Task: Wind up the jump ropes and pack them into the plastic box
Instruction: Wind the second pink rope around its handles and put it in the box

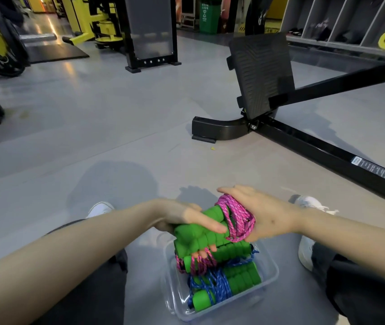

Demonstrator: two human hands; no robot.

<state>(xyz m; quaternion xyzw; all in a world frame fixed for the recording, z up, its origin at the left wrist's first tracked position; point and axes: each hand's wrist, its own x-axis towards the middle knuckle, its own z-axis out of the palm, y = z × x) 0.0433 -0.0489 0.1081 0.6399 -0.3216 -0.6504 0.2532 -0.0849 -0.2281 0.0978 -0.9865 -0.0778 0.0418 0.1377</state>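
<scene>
A clear plastic box (270,276) sits on the floor between my legs. Inside lie a wound blue rope with green foam handles (219,286) and another green-handled bundle with pink cord (229,250). Just above the box I hold a pink jump rope (236,219) with green foam handles (196,233). My left hand (182,219) grips the handles, thumb on top and fingertips showing underneath. The pink coils are looped around my right hand (264,219), which holds them at the handles' far end.
I sit on a grey gym floor with my legs and white shoes (306,202) either side of the box. A black machine frame with a footplate (260,73) runs across the right. Yellow gym machines (88,22) stand far back left.
</scene>
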